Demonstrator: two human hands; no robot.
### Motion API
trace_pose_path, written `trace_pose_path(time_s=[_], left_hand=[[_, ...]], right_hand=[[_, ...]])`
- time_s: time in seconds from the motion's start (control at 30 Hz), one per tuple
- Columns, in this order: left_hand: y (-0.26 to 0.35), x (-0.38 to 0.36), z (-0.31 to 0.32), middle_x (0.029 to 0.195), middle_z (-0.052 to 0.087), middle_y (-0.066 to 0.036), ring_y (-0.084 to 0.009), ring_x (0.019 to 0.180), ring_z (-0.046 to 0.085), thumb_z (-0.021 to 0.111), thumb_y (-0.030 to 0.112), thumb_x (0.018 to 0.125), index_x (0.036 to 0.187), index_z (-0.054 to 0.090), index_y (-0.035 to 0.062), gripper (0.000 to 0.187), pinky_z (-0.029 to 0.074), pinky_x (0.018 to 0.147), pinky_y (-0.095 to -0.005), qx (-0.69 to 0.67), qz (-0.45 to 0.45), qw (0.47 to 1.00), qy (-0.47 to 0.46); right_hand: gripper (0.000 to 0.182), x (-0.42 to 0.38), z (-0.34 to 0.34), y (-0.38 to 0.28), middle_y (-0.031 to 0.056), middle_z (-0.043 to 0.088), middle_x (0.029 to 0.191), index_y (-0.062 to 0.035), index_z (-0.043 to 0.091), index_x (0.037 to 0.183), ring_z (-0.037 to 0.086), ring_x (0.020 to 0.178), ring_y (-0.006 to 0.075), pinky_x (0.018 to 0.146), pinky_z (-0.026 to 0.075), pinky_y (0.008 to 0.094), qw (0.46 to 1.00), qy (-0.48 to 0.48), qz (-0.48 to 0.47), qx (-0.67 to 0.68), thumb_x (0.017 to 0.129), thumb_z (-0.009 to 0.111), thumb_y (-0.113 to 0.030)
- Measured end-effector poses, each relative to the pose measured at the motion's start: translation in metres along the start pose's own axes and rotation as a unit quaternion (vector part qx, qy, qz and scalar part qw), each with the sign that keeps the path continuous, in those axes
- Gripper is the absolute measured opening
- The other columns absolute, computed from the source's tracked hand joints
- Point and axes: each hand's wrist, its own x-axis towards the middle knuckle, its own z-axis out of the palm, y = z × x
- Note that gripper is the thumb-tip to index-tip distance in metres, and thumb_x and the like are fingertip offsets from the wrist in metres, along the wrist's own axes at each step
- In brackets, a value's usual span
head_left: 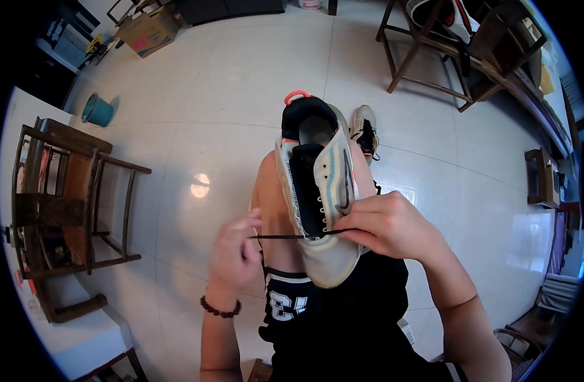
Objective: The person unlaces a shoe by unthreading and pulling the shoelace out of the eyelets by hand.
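Note:
A pale grey sneaker (330, 260) with a red heel loop rests on my lap, toe towards me. Its tongue area is wide apart, and the side eyelets I can see have no lace in them. A black shoelace (280, 237) stretches nearly straight across the lowest eyelets near the toe. On the left, the lace runs to my left hand (233, 254), whose curled fingers are closed on it and slightly blurred. My right hand (388, 224) pinches the other side of the lace, close against the shoe's edge.
A second sneaker (365, 130) stands on the tiled floor (241, 89) beyond my knees. Wooden chairs stand at left (91, 191) and upper right (425, 48). A teal bucket (98, 110) and a cardboard box (148, 32) sit further off at left.

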Motion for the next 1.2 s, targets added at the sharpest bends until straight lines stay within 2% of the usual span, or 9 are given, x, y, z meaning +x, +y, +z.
trace_pose_path(time_s=[0.17, 0.23, 0.33, 0.53, 0.73, 0.87, 0.93, 1.0, 1.2], left_hand=[[-0.048, -0.029, -0.034, 0.104, 0.074, -0.016, -0.0250, 0.096, 0.073, 0.054, -0.003, 0.107, 0.116, 0.052, -0.0025, 0.009, 0.058, 0.086, -0.0365, 0.050, -0.113, 0.992, 0.020], [-0.064, -0.041, -0.036, 0.090, 0.070, -0.010, -0.0139, 0.077, 0.065, 0.056, -0.002, 0.107, 0.114, 0.056, -0.0013, 0.007, 0.054, 0.072, -0.0289, -0.118, -0.215, 0.969, 0.005], [-0.070, -0.039, -0.043, 0.079, 0.065, -0.004, -0.0073, 0.068, 0.057, 0.063, -0.001, 0.106, 0.107, 0.061, -0.0005, 0.002, 0.049, 0.062, -0.0239, -0.058, -0.242, 0.968, -0.041], [-0.064, -0.015, -0.110, 0.073, 0.066, -0.004, -0.0080, 0.066, 0.058, 0.078, -0.001, 0.095, 0.094, 0.069, -0.0019, 0.010, 0.047, 0.061, -0.0254, -0.039, -0.300, 0.952, -0.056], [-0.061, 0.023, -0.198, 0.069, 0.061, 0.000, -0.0054, 0.063, 0.051, 0.081, -0.004, 0.086, 0.081, 0.065, -0.0023, 0.017, 0.040, 0.057, -0.0238, 0.018, -0.260, 0.960, -0.099], [-0.052, 0.041, -0.233, 0.069, 0.057, 0.000, -0.0058, 0.065, 0.048, 0.080, -0.002, 0.088, 0.081, 0.062, -0.0016, 0.019, 0.038, 0.059, -0.0240, 0.019, -0.276, 0.954, -0.113], [-0.041, 0.050, -0.249, 0.071, 0.053, 0.001, -0.0067, 0.068, 0.046, 0.079, 0.009, 0.093, 0.082, 0.057, 0.0004, 0.026, 0.036, 0.061, -0.0255, 0.027, -0.210, 0.974, -0.076], [-0.034, 0.059, -0.271, 0.074, 0.045, 0.003, -0.0088, 0.069, 0.042, 0.073, 0.036, 0.105, 0.081, 0.051, 0.0047, 0.045, 0.030, 0.062, -0.0279, 0.035, -0.152, 0.985, -0.073], [-0.005, 0.090, -0.328, 0.083, 0.040, 0.004, -0.0059, 0.070, 0.036, 0.058, 0.034, 0.115, 0.093, 0.048, 0.0097, 0.034, 0.029, 0.061, -0.0234, 0.007, -0.046, 0.999, 0.012]], right_hand=[[0.013, -0.011, -0.015, 0.010, 0.0088, 0.075, 0.088, -0.0078, 0.080, 0.103, 0.073, 0.079, 0.0301, 0.071, 0.060, 0.0395, 0.999, 0.012, 0.023, 0.028, 0.090, 0.081, -0.012], [0.013, -0.018, -0.028, 0.014, 0.0097, 0.076, 0.089, -0.0067, 0.081, 0.102, 0.073, 0.079, 0.0304, 0.071, 0.060, 0.0393, 0.998, 0.013, 0.043, 0.044, 0.091, 0.081, -0.012], [0.012, -0.027, -0.048, 0.033, 0.0130, 0.077, 0.088, -0.0028, 0.082, 0.100, 0.072, 0.077, 0.0318, 0.070, 0.058, 0.0378, 0.993, 0.017, 0.089, 0.074, 0.094, 0.081, -0.013], [0.016, -0.060, -0.099, 0.066, 0.0087, 0.077, 0.081, -0.0002, 0.082, 0.097, 0.067, 0.070, 0.0155, 0.067, 0.053, 0.0308, 0.970, 0.010, 0.209, 0.120, 0.096, 0.083, -0.016], [0.020, -0.072, -0.165, 0.061, 0.0031, 0.074, 0.077, 0.0031, 0.081, 0.096, 0.061, 0.069, 0.0079, 0.065, 0.050, 0.0265, 0.958, -0.025, 0.267, 0.096, 0.097, 0.084, -0.017], [0.017, -0.087, -0.189, 0.063, 0.0031, 0.079, 0.084, 0.0030, 0.082, 0.098, 0.068, 0.075, 0.0078, 0.069, 0.054, 0.0240, 0.951, -0.017, 0.265, 0.156, 0.093, 0.087, -0.013], [0.017, -0.088, -0.193, 0.061, 0.0045, 0.081, 0.089, 0.0030, 0.082, 0.100, 0.072, 0.080, 0.0089, 0.074, 0.057, 0.0237, 0.950, -0.017, 0.264, 0.164, 0.091, 0.089, -0.010], [0.017, -0.080, -0.193, 0.051, 0.0049, 0.081, 0.090, 0.0032, 0.082, 0.100, 0.072, 0.081, 0.0093, 0.075, 0.058, 0.0241, 0.948, -0.028, 0.278, 0.151, 0.090, 0.089, -0.009], [0.019, -0.059, -0.175, 0.049, 0.0061, 0.080, 0.088, 0.0040, 0.081, 0.101, 0.071, 0.078, 0.0102, 0.073, 0.057, 0.0262, 0.960, -0.042, 0.256, 0.108, 0.090, 0.088, -0.009]])
